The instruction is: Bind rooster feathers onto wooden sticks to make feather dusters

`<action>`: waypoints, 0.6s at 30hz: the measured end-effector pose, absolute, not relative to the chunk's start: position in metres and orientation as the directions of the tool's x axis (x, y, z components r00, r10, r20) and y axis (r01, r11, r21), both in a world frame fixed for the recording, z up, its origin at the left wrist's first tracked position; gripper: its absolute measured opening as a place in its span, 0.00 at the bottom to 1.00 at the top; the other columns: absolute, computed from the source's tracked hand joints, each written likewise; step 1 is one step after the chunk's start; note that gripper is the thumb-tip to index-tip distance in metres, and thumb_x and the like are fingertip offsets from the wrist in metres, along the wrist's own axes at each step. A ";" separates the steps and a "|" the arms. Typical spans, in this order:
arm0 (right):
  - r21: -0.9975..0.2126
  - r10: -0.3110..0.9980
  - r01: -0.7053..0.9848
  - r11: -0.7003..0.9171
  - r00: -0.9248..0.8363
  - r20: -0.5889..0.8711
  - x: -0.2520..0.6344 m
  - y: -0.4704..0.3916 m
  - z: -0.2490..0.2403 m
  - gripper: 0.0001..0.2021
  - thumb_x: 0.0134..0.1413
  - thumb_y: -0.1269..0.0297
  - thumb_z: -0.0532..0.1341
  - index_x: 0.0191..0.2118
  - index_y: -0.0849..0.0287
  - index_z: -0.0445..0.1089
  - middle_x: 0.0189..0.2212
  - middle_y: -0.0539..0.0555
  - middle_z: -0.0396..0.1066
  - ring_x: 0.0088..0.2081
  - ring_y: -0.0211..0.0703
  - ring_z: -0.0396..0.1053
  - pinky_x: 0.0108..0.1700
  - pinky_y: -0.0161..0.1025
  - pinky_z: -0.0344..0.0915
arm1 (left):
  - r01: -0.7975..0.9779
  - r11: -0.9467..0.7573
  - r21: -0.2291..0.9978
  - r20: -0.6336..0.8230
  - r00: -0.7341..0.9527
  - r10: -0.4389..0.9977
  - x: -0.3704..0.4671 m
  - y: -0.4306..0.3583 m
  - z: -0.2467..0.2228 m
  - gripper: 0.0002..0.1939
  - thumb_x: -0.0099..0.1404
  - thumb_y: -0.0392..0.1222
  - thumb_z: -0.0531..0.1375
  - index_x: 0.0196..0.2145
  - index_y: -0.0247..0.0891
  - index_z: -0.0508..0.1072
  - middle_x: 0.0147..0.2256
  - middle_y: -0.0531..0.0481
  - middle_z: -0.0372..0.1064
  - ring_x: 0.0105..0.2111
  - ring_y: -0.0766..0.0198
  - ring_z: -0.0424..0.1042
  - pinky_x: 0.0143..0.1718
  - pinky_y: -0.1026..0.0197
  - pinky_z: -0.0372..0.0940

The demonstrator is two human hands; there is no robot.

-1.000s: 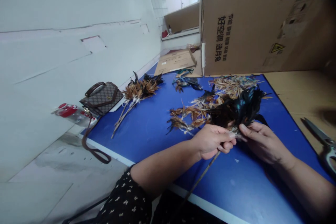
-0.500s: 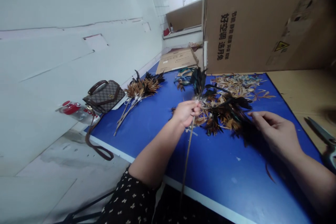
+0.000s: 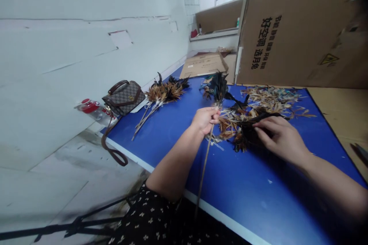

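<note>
My left hand (image 3: 206, 120) is closed round a thin stick (image 3: 204, 164) just below a tuft of dark feathers (image 3: 216, 86) bound at its top. The stick's lower end runs down past the table edge. To the right, my right hand (image 3: 283, 139) has thumb and fingers pinched on dark feathers (image 3: 250, 126); exactly how many it grips is hidden. Beneath and around its fingertips lies a loose heap of brown and black feathers (image 3: 228, 128). Farther left on the table rest finished-looking feather sticks (image 3: 165, 92), brown and black, with pale bindings and bare stems.
A large cardboard box (image 3: 293, 49) stands behind the blue table (image 3: 161, 130). Pale feathers (image 3: 270, 99) lie spread before it. At left are a patterned handbag (image 3: 126, 97) with a hanging strap and a clear bottle (image 3: 93, 109) with a red lid. Scissors (image 3: 360, 151) show partly at right.
My right hand has moved left, in over the dark feathers. The left hand keeps its hold on the stick. The whole view has shifted, so the scissors are now mostly out of frame.
</note>
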State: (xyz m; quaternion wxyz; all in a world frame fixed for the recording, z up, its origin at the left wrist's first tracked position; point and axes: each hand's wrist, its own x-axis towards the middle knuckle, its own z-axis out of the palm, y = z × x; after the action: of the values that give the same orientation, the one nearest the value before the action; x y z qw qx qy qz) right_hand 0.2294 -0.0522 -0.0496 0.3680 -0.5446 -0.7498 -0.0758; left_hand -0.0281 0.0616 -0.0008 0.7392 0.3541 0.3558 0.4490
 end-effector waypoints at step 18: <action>-0.050 0.893 0.984 0.171 -0.133 0.431 0.215 0.015 -0.079 0.17 0.68 0.58 0.59 0.50 0.56 0.83 0.43 0.63 0.78 0.45 0.56 0.69 0.47 0.49 0.62 | -0.345 0.359 0.867 -0.188 0.441 0.877 -0.019 0.055 -0.013 0.14 0.69 0.29 0.67 0.25 0.27 0.72 0.25 0.48 0.67 0.19 0.77 0.55 0.20 0.69 0.43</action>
State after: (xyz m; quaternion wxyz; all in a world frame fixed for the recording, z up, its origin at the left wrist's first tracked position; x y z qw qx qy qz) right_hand 0.2147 0.0155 -0.0794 0.1849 -0.6319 -0.7425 -0.1235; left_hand -0.0195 0.0547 -0.0134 0.7520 0.3940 0.3379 0.4064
